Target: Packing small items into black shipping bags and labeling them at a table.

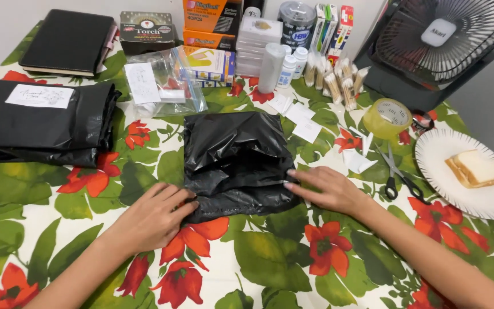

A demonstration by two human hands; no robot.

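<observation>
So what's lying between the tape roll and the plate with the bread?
In the head view, scissors with black handles lie on the flowered cloth between the tape roll and the paper plate.

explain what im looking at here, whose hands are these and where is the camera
The single picture comes from a camera worn on a person's head, looking down at their own two bare hands. The left hand and right hand press flat on the edges of a folded black plastic bag, gripping nothing. It lies on a table with a flowered cloth. Nearby are scissors, a roll of tape, a paper plate with a sandwich, and a fan.
</observation>
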